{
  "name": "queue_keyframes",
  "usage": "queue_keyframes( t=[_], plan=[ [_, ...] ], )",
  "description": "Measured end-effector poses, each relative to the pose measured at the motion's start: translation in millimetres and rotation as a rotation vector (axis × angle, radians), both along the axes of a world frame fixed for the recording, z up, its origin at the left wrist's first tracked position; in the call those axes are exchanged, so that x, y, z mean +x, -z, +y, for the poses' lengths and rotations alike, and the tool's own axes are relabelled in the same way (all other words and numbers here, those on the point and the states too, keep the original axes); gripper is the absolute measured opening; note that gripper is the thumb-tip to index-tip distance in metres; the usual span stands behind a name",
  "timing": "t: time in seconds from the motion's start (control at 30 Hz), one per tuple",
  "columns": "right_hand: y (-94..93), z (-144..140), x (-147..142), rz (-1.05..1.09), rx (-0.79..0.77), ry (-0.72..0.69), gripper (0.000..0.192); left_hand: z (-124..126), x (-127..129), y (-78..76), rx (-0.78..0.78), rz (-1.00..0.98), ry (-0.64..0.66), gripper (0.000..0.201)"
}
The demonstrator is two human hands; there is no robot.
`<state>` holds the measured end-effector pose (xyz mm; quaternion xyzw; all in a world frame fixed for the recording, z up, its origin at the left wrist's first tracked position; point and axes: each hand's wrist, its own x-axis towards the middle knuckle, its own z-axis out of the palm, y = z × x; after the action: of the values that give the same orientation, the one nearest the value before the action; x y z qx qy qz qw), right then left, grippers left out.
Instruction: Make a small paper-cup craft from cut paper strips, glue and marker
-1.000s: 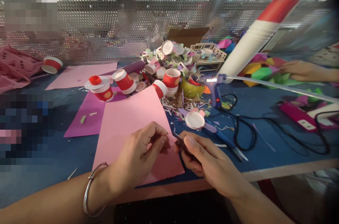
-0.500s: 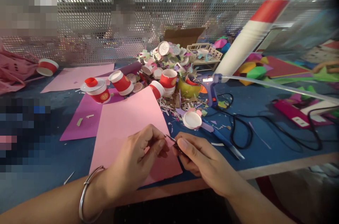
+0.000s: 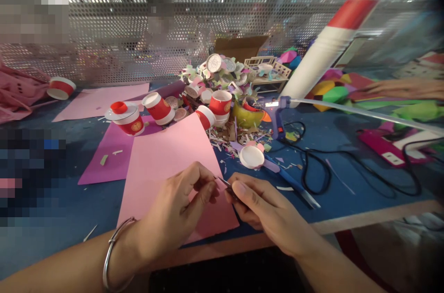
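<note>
At the far left of the blue table (image 3: pixel 347 210), a pink bag (image 3: pixel 21 89) slumps beside a red-and-white paper cup (image 3: pixel 61 88) lying tilted. A pale pink sheet (image 3: pixel 100 99) comes next, then a purple sheet (image 3: pixel 104 166) with a few paper scraps on it. At the purple sheet's far edge stand a cup with a clear lid and red cap (image 3: pixel 119 107), its red band bearing a round gold emblem too small to read, and a leaning cup (image 3: pixel 158 108) whose dark marks are likewise illegible. A silver bangle (image 3: pixel 109 256) circles the left wrist; the left hand (image 3: pixel 183 196) is curled over a large pink sheet (image 3: pixel 163 154), thumb and fingers drawn together, though one cannot tell whether they pinch anything. Behind it rises a heap of paper cutouts (image 3: pixel 208 80), topped by a white disc (image 3: pixel 214 63) printed with fine lines, and an upright cup (image 3: pixel 221 103) shows another gold emblem. The right hand (image 3: pixel 263 205) grips a dark, thin-bladed tool (image 3: pixel 227 184), which points at the left fingertips near the pink sheet's right edge. Beyond lie a white round lid (image 3: pixel 252 157), a blue glue gun (image 3: pixel 277 115) with an unreadable pale label, its black cord (image 3: pixel 322 186), a co-worker's blurred hand (image 3: pixel 409 87) and a magenta power strip (image 3: pixel 376 145).
</note>
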<state>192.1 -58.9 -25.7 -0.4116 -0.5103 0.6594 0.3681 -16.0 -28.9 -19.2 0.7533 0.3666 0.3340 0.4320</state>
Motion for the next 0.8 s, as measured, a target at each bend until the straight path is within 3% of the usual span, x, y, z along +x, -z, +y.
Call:
queue_keyframes(
  t=[0.8],
  plan=[
    [-1.7, 0.2, -1.3, -0.016, 0.01, -0.007, 0.039, 1.0, -3.0, -3.8, 0.071, 0.027, 0.006, 0.01]
  ],
)
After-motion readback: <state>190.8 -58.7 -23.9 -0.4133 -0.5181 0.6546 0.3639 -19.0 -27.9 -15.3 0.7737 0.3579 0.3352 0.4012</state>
